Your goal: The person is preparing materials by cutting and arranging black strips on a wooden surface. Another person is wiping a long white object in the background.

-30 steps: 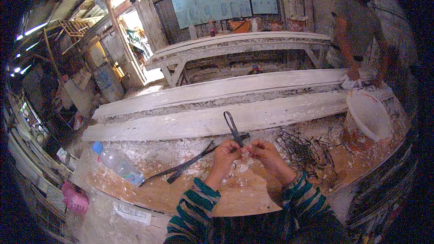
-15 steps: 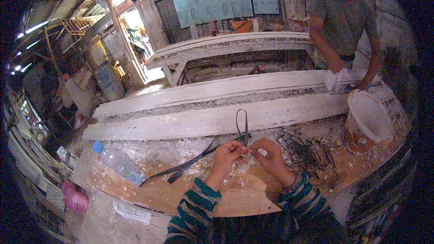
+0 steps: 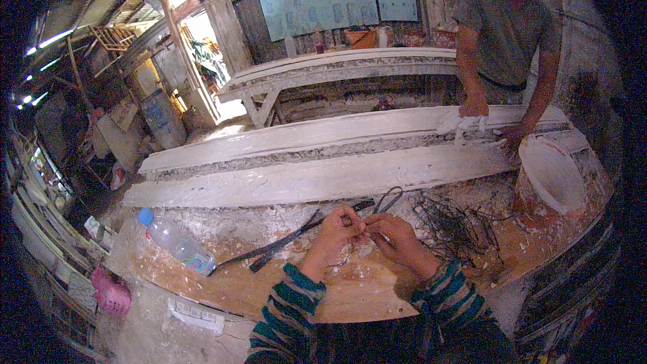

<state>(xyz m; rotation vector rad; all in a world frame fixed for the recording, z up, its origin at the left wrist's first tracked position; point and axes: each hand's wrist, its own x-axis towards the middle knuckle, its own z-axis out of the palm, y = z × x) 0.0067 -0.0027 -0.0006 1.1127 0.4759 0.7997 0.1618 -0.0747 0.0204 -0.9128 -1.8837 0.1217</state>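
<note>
My left hand [image 3: 335, 230] and my right hand [image 3: 397, 237] meet over the near part of the wooden board [image 3: 364, 290], their fingertips pinched together. Between them they hold a thin black strip [image 3: 389, 197], whose loop sticks up and leans right past my right fingers. The ends inside my fingers are hidden. Flat black straps [image 3: 269, 253] lie on the board to the left of my hands. Just right of my right hand is a tangle of thin black strands [image 3: 465, 229].
Two long white-coated planks [image 3: 323, 178] stretch across behind my hands. A plastic bottle [image 3: 176, 243] with a blue cap lies at left. A white-rimmed bucket [image 3: 552, 175] stands at right. Across the planks, a co-worker [image 3: 505, 34] rubs white material. Another bench [image 3: 337, 71] stands farther back.
The black loop has tipped from upright over to the right and lower. My hands stay together and have shifted slightly. The co-worker's hand and white material have moved left along the far plank.
</note>
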